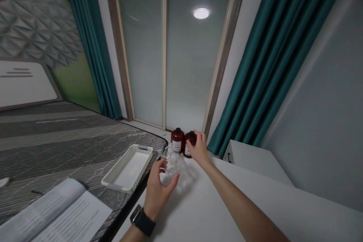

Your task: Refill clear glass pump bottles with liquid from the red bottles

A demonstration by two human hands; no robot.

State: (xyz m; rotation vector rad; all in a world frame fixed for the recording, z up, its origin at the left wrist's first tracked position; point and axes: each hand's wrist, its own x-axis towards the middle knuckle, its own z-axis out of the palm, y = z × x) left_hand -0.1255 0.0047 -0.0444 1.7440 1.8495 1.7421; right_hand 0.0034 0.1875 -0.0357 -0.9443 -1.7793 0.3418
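Two dark red bottles with black caps and pale labels stand side by side at the far end of a white tabletop. My right hand (198, 149) is wrapped round the right bottle (191, 137), thumb in front and fingers at its right side. The left bottle (177, 136) touches or nearly touches it. In front of them lies a crumpled clear plastic bundle (175, 160), its exact kind hard to make out. My left hand (159, 185), wearing a dark watch, is beside this bundle with thumb and fingers apart. Its fingertips are close to the plastic.
To the left, a white basket (127, 186) rests on a grey mattress (93, 136), near an open book (68, 211). A white cabinet (252, 159) stands at the right by the green curtain (266, 56). Frosted sliding doors (193, 68) are behind the table (210, 211).
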